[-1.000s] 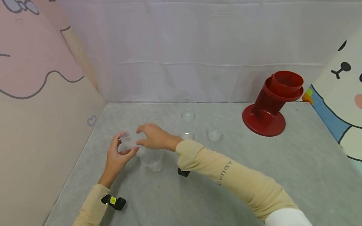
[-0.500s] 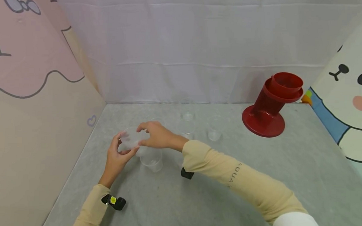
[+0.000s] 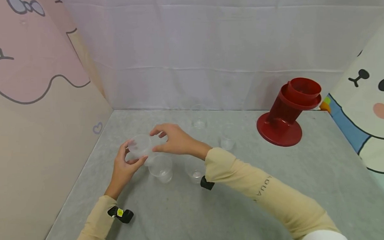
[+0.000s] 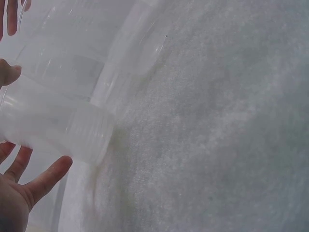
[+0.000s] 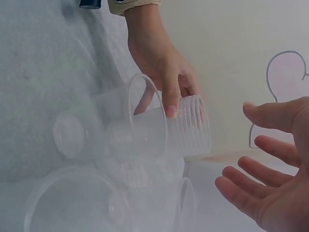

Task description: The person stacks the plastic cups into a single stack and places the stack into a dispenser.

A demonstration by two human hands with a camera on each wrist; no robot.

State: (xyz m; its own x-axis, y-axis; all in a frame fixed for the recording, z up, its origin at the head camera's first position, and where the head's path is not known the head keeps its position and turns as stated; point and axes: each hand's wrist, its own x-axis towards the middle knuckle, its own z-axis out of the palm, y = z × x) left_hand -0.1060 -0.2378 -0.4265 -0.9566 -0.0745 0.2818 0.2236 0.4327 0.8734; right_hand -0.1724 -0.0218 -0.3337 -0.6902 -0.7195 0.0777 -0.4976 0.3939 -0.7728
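The left hand (image 3: 123,167) has its grip clamped on a clear cup (image 3: 139,145) tipped on its side above the tabletop (image 3: 240,192), while the right hand (image 3: 175,140) hovers just beside it, fingers apart, so I judge the cup is mid-sorting, needing a steady set-down by the cups below.

Grey tabletop (image 3: 239,213), white cloth backdrop (image 3: 194,56), cartoon panels both sides, soft even light.

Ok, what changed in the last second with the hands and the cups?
The right hand let go of the cup and drew back to the right, fingers now spread apart from it. That uncovered another clear cup standing on the table. The left hand kept its grip on the tilted cup. The other cups and the red stand stayed put.
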